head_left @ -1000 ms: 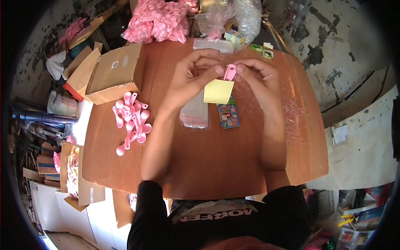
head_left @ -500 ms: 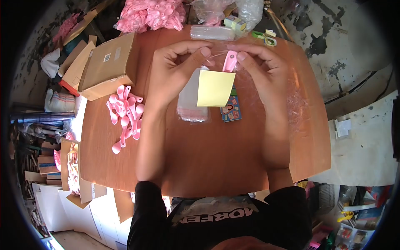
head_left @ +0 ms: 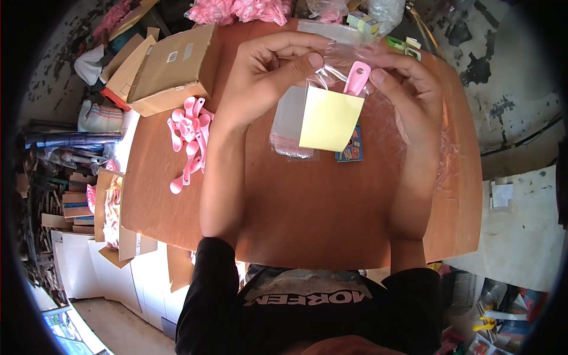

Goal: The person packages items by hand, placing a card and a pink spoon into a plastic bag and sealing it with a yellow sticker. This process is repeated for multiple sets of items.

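Between my two hands hangs a small clear plastic bag (head_left: 335, 76) with a yellow paper card (head_left: 331, 120) and a pink plastic spoon (head_left: 357, 78) in it; only the spoon's handle shows above the card. My left hand (head_left: 283, 66) pinches the bag's upper left edge. Closed on the upper right edge, beside the spoon handle, is my right hand (head_left: 409, 89). Below the bag lie a stack of clear bags (head_left: 287, 124) and a blue printed card (head_left: 353, 149), partly covered. A pile of pink spoons (head_left: 192, 131) rests left of my left forearm.
A cardboard box (head_left: 171, 70) sits at the table's left back. Along the back are bagged pink items (head_left: 242, 9), a flat bundle of clear plastic (head_left: 331, 28), a small box (head_left: 362, 22) and green-handled scissors (head_left: 408, 46). Crumpled clear plastic (head_left: 447, 154) lies at the right.
The camera view has shifted, so the table appears higher and farther right. My hands have moved slightly right with the bag, and it looks larger. Both hands keep their hold.
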`<move>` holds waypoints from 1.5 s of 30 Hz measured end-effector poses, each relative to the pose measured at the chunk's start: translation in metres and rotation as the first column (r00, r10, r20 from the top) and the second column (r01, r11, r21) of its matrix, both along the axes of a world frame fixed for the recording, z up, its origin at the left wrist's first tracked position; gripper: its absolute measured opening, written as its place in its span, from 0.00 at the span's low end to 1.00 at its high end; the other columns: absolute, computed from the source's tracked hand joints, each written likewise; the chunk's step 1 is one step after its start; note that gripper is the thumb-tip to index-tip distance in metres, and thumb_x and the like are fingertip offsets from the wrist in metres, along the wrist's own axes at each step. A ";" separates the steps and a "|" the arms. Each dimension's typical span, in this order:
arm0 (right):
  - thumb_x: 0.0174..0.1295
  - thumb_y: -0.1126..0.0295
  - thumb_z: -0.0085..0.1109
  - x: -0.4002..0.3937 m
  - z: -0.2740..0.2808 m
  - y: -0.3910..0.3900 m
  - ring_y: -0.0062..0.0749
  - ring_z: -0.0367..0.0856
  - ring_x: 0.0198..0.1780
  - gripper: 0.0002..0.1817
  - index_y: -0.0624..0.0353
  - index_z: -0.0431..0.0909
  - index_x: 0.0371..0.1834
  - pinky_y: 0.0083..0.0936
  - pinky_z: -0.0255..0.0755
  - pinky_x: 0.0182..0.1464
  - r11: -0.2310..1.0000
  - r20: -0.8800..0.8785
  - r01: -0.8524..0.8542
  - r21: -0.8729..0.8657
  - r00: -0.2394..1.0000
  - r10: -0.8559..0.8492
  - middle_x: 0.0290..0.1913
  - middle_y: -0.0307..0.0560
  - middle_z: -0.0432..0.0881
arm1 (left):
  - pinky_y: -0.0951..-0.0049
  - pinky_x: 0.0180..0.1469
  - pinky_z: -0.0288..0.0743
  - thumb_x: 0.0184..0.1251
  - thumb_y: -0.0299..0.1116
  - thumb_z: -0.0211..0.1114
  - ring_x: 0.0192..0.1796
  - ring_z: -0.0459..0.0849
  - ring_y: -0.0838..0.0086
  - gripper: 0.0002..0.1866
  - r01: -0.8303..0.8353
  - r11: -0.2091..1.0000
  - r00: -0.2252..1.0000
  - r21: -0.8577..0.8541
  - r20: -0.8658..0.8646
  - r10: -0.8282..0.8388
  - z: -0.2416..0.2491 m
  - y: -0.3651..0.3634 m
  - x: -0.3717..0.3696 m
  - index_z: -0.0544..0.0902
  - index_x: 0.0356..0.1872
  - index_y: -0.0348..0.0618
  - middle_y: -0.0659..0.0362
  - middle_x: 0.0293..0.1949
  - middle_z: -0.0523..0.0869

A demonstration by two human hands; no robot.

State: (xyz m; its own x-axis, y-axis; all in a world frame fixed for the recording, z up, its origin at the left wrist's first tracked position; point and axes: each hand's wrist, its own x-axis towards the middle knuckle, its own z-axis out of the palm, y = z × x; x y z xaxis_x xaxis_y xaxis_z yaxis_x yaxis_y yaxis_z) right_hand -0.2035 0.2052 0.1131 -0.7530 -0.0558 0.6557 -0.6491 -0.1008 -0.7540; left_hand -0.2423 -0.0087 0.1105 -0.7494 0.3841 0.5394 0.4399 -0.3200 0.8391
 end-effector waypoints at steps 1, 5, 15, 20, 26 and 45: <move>0.61 0.82 0.61 0.001 0.000 0.001 0.22 0.81 0.38 0.08 0.68 0.82 0.43 0.18 0.76 0.42 1.000 0.005 -0.020 0.002 1.000 0.020 0.40 0.45 0.84 | 0.77 0.40 0.81 0.65 0.21 0.63 0.38 0.87 0.74 0.12 -0.003 1.000 1.000 -0.010 -0.017 0.003 -0.002 0.000 -0.002 0.82 0.48 0.32 0.54 0.38 0.88; 0.60 0.82 0.60 0.000 0.000 0.009 0.25 0.81 0.42 0.06 0.67 0.83 0.39 0.20 0.75 0.45 0.993 -0.004 -0.061 0.106 0.998 0.062 0.41 0.47 0.84 | 0.71 0.44 0.84 0.65 0.18 0.60 0.39 0.88 0.69 0.11 -0.036 0.996 0.998 -0.087 -0.054 0.031 0.004 -0.003 0.001 0.82 0.47 0.31 0.50 0.39 0.87; 0.62 0.83 0.57 0.006 0.008 0.012 0.27 0.82 0.45 0.06 0.67 0.84 0.38 0.22 0.75 0.49 0.975 0.017 -0.028 0.220 1.000 0.025 0.42 0.48 0.85 | 0.72 0.44 0.82 0.63 0.15 0.57 0.41 0.87 0.70 0.10 -0.034 0.997 0.992 -0.071 -0.121 0.025 0.005 -0.003 0.004 0.84 0.42 0.30 0.50 0.40 0.87; 0.62 0.83 0.56 0.010 0.011 0.015 0.26 0.83 0.44 0.07 0.67 0.84 0.39 0.21 0.76 0.47 0.957 0.045 -0.023 0.288 0.999 0.010 0.41 0.47 0.86 | 0.85 0.33 0.72 0.63 0.17 0.61 0.33 0.80 0.86 0.09 -0.056 0.994 0.988 -0.093 -0.151 0.042 0.001 -0.007 0.000 0.87 0.41 0.35 0.60 0.35 0.88; 0.62 0.83 0.56 0.010 0.012 0.017 0.26 0.83 0.44 0.07 0.68 0.83 0.40 0.22 0.76 0.48 0.948 0.029 -0.041 0.317 0.999 0.034 0.41 0.47 0.85 | 0.85 0.33 0.71 0.61 0.15 0.57 0.32 0.79 0.85 0.11 -0.037 0.997 0.981 -0.063 -0.191 0.024 0.002 -0.005 0.002 0.87 0.39 0.34 0.60 0.33 0.87; 0.54 0.84 0.67 0.013 0.009 0.005 0.25 0.85 0.39 0.11 0.70 0.82 0.42 0.19 0.80 0.43 0.972 -0.046 -0.051 0.229 0.997 0.063 0.39 0.47 0.85 | 0.82 0.38 0.79 0.61 0.19 0.66 0.38 0.85 0.78 0.08 -0.053 0.993 0.982 -0.104 -0.189 0.032 0.004 -0.011 0.005 0.84 0.41 0.30 0.56 0.38 0.88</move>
